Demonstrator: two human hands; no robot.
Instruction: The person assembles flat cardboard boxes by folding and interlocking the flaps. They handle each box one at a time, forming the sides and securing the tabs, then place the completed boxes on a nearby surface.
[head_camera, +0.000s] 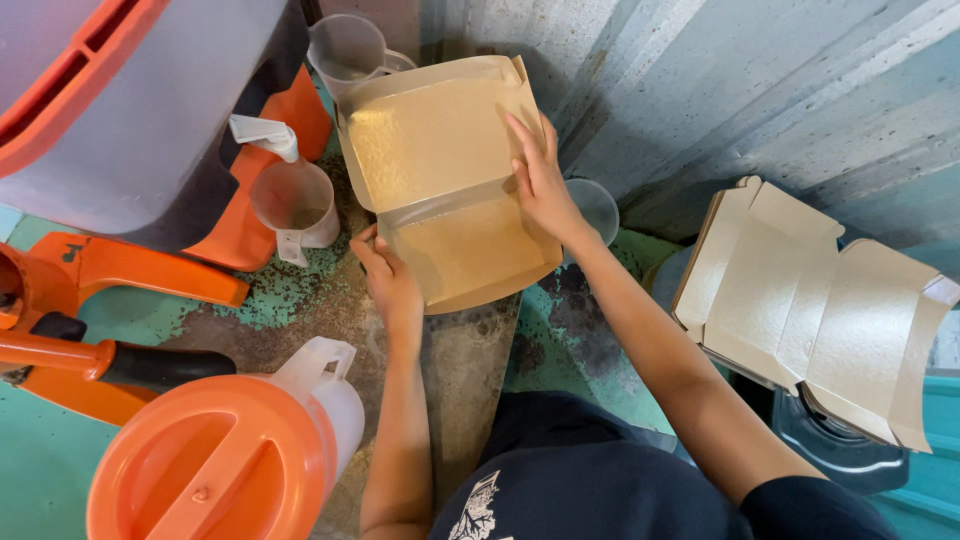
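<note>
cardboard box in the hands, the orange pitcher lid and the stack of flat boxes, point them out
cardboard box (440, 150): head view, inner face of its upper panel
orange pitcher lid (205, 465): head view, top of the lid
stack of flat boxes (800, 300): head view, middle panel of the top sheet

The cardboard box (445, 180) hides most of the clear jug (350, 45) behind it and part of the plastic cup (597, 207) at its right side. The left hand (390, 285) has its fingertips tucked under the box's lower corner, out of sight. Left of the box, the big grey and orange machine (130, 110) runs off the top and left edges, and below the box the orange-lidded pitcher (215, 465) is cut by the bottom edge.
</note>
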